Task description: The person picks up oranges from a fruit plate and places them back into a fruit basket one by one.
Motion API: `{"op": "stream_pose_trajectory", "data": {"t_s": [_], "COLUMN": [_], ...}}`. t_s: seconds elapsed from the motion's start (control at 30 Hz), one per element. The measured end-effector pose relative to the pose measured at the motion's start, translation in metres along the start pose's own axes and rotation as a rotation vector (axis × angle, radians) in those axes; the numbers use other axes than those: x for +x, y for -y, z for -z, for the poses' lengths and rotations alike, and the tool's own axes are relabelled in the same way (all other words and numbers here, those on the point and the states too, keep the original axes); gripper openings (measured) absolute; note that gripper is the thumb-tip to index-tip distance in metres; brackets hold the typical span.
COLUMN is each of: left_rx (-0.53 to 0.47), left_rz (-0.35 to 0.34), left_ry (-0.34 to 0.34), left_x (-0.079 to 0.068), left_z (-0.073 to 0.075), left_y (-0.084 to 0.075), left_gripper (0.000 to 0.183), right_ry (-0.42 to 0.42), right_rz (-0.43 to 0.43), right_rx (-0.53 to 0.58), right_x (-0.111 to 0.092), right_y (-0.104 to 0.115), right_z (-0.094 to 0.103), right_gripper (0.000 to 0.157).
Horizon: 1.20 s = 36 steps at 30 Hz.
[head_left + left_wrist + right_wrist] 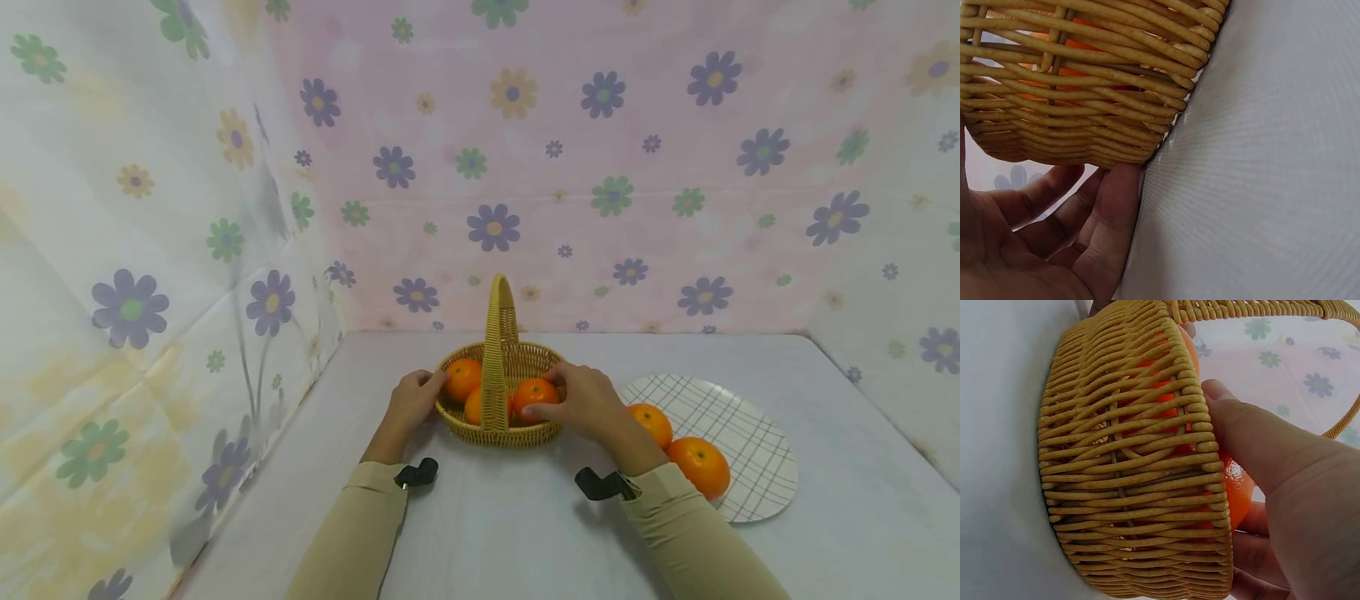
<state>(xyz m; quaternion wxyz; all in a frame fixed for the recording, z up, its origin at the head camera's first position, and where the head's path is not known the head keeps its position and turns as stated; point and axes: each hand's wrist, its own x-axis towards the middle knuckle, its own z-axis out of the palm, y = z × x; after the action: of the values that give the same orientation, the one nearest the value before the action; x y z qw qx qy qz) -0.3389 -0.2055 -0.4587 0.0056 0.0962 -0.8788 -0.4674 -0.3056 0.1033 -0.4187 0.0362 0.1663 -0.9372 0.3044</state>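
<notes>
A yellow woven wicker basket (459, 429) with a tall arched handle (494, 358) stands on the table. At its left end my left hand (409, 406) holds it, thumb at the rim and fingertips low against the outer wall (1072, 134). My right hand (592, 403) reaches over the right rim and grips an orange (536, 398) inside, thumb on the near side. The weave (1129, 456) hides the lower part of that fruit in the right wrist view. Another orange (462, 379) lies at the left of the basket, and one more (474, 407) sits partly behind the handle.
Right of the basket, a white plate (761, 454) with a dark grid pattern bears two oranges, the nearer one (699, 467) larger in view and the other (651, 425) partly behind my right forearm. Flower-printed cloth (525, 167) hangs behind and along both sides of the white table (487, 517).
</notes>
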Motion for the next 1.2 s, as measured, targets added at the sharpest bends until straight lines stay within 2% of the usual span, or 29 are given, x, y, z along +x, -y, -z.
{"op": "stream_pose_trajectory", "data": {"t_s": [0.33,0.87,1.2], "left_rx": [0.015,0.029,0.037], "left_rz": [-0.041,-0.003,-0.006], "left_ry": [0.003,0.011,0.011], "left_x": [0.0,0.001,0.001], "left_z": [0.0,0.0,-0.003], "left_y": [0.001,-0.001,-0.004], "left_gripper": [0.048,0.045,0.041], "right_ry": [0.027,0.039,0.068], "right_rz": [-0.006,-0.005,-0.006], "right_rx": [0.019,0.068,0.073], "right_x": [0.001,-0.003,-0.004], "right_y": [0.004,0.014,0.016], "right_z": [-0.012,-0.018,-0.022], "right_gripper": [0.069,0.062,0.056]}}
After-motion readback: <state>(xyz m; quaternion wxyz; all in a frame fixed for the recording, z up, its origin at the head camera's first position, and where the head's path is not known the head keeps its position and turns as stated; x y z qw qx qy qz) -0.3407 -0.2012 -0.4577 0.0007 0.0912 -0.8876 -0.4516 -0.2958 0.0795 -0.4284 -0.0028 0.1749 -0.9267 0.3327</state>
